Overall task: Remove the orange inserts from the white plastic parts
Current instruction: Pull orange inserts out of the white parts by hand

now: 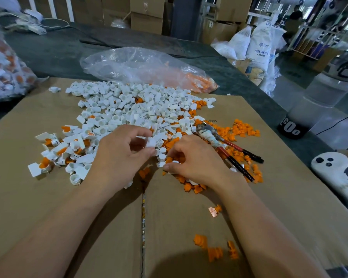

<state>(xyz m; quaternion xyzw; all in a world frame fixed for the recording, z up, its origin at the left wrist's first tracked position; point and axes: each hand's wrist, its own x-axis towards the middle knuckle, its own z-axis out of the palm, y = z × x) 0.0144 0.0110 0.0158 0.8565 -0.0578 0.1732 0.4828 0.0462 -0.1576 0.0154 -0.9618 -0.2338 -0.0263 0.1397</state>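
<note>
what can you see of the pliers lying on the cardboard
The pliers lie flat on the cardboard, just right of the right hand, which does not hold them. Grey metal head points up-left toward the white parts; the middle is wrapped in whitish tape or cloth. Two red handles with black grip ends splay down-right, resting among loose orange inserts.

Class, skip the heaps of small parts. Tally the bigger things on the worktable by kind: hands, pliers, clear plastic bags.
Hands: 2, the left hand pinching a white part and the right hand.
Pliers: 1
Clear plastic bags: 2, the middle bag and the left bag.
Total: 5
</note>
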